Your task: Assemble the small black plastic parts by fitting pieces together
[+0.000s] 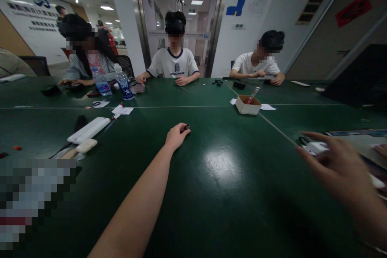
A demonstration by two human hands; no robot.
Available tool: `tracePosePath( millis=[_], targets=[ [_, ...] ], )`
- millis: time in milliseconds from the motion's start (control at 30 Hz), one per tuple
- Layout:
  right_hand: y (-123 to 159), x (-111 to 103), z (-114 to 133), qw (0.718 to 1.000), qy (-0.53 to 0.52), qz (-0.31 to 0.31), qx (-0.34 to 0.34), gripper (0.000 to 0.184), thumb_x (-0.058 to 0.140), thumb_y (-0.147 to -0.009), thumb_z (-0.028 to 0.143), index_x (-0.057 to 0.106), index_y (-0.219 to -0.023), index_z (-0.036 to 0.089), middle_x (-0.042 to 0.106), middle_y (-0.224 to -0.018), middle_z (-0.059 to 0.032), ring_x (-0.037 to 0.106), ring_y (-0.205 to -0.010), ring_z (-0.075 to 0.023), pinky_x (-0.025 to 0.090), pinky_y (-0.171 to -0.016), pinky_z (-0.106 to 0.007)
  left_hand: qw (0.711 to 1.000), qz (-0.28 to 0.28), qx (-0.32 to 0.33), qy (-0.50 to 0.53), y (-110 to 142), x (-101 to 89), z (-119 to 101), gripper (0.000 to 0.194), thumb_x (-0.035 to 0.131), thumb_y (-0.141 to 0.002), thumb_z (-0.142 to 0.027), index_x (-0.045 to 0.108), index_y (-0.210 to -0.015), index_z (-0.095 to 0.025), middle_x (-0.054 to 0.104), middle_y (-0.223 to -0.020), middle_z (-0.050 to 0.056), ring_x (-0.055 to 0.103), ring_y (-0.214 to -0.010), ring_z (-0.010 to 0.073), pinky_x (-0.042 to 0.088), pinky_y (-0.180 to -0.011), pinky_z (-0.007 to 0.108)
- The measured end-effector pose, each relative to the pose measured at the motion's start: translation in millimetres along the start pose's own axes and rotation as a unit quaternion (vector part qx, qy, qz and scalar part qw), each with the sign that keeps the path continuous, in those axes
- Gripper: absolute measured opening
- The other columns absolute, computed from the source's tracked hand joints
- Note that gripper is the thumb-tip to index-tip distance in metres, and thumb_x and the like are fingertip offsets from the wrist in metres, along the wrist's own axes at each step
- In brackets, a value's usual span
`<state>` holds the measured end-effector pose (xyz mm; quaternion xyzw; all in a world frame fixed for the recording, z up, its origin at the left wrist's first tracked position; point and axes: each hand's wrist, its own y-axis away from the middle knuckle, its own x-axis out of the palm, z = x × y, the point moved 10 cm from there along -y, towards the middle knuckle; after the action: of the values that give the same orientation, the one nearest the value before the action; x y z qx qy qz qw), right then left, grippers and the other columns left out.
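My left hand [177,135] rests on the green table [236,213], its thumb and fingers pinched around a small dark cylinder [188,126] with a shiny rim. The fingers hide most of that cylinder, so its exact kind does not show. At the right, my right hand [341,165] hovers over the table, slightly blurred, with thumb and index finger spread and nothing between them. Just behind those fingers lies a small white object [317,148] with a dark loop beside it, partly covered by the hand.
A small open cardboard box [248,107] holds a red-and-clear tube. At left lie a white power-bank-like block [89,130] and paper scraps [122,110]. Two bottles [123,82] stand farther back. Several people wearing headsets sit across the table.
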<state>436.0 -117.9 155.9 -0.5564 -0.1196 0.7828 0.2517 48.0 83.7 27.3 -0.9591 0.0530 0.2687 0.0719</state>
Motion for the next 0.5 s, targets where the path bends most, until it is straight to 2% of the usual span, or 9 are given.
tracePosePath(
  millis=[67,133,200,267,333,400,433,467,500],
  targets=[
    [-16,45,71,0.986,-0.121,0.103,-0.049,0.038,0.058,-0.084,0.048,0.064,-0.113,0.025,0.055,-0.111,-0.0129,0.056,-0.059,-0.0164,0.052,-0.055,-0.038,1.000,-0.002,0.001,0.019,-2,-0.4,3,0.020,0.062,-0.086,-0.031,0.067,-0.104,-0.024,0.072,-0.110,0.005,0.065,-0.105,0.0204,0.050,-0.094,0.037],
    [-24,101,129,0.944,-0.229,0.222,-0.081,0.029,0.063,-0.083,0.042,0.067,-0.105,0.024,0.058,-0.109,-0.0087,0.059,-0.062,-0.0137,0.054,-0.057,-0.033,0.998,-0.014,0.009,0.056,-5,-3.0,5,0.021,0.062,-0.085,-0.028,0.068,-0.104,-0.022,0.072,-0.110,0.007,0.065,-0.104,0.0205,0.050,-0.095,0.037],
    [-32,158,159,0.896,-0.332,0.292,-0.035,0.026,0.072,-0.078,0.036,0.066,-0.099,0.021,0.063,-0.099,-0.0065,0.061,-0.058,-0.0123,0.054,-0.053,-0.028,0.993,-0.030,0.018,0.114,-9,-7.3,7,0.022,0.060,-0.085,-0.026,0.067,-0.105,-0.019,0.072,-0.111,0.009,0.066,-0.104,0.0210,0.052,-0.090,0.035],
    [-35,219,174,0.830,-0.421,0.361,0.054,0.030,0.076,-0.078,0.034,0.062,-0.099,0.018,0.064,-0.083,-0.0048,0.063,-0.053,-0.0142,0.055,-0.048,-0.028,0.983,-0.048,0.020,0.174,-13,-12.6,11,0.023,0.058,-0.086,-0.026,0.066,-0.106,-0.017,0.070,-0.114,0.010,0.065,-0.105,0.0217,0.055,-0.080,0.031],
    [-33,267,194,0.748,-0.504,0.415,0.120,0.035,0.077,-0.078,0.038,0.057,-0.098,0.017,0.064,-0.069,-0.0036,0.065,-0.052,-0.0172,0.057,-0.048,-0.029,0.973,-0.066,0.016,0.222,-16,-17.7,15,0.025,0.056,-0.087,-0.029,0.064,-0.108,-0.017,0.069,-0.118,0.011,0.065,-0.106,0.0217,0.055,-0.072,0.027],
    [-31,296,220,0.660,-0.590,0.441,0.147,0.036,0.073,-0.082,0.043,0.054,-0.098,0.017,0.067,-0.069,-0.0057,0.069,-0.057,-0.0188,0.061,-0.055,-0.031,0.965,-0.079,0.015,0.249,-17,-21.2,18,0.028,0.058,-0.086,-0.033,0.063,-0.108,-0.017,0.068,-0.119,0.011,0.065,-0.106,0.0212,0.054,-0.071,0.025],
    [-32,304,230,0.630,-0.625,0.436,0.150,0.035,0.071,-0.085,0.044,0.054,-0.100,0.016,0.068,-0.071,-0.0066,0.070,-0.059,-0.0186,0.062,-0.059,-0.032,0.963,-0.084,0.015,0.254,-17,-22.2,19,0.029,0.059,-0.086,-0.035,0.063,-0.108,-0.017,0.068,-0.118,0.011,0.065,-0.105,0.0210,0.055,-0.072,0.025],
    [-34,308,238,0.614,-0.653,0.417,0.150,0.032,0.069,-0.087,0.041,0.054,-0.101,0.016,0.069,-0.071,-0.0065,0.070,-0.060,-0.0176,0.062,-0.061,-0.030,0.963,-0.087,0.016,0.256,-18,-22.6,20,0.030,0.060,-0.085,-0.036,0.064,-0.108,-0.017,0.068,-0.117,0.011,0.065,-0.104,0.0208,0.055,-0.074,0.026],
    [-37,311,241,0.610,-0.673,0.391,0.149,0.028,0.068,-0.088,0.037,0.055,-0.101,0.016,0.069,-0.070,-0.0056,0.070,-0.060,-0.0160,0.061,-0.061,-0.028,0.963,-0.088,0.017,0.255,-18,-22.6,20,0.030,0.060,-0.084,-0.036,0.064,-0.107,-0.017,0.068,-0.116,0.011,0.065,-0.102,0.0206,0.056,-0.075,0.027]
  ],
)
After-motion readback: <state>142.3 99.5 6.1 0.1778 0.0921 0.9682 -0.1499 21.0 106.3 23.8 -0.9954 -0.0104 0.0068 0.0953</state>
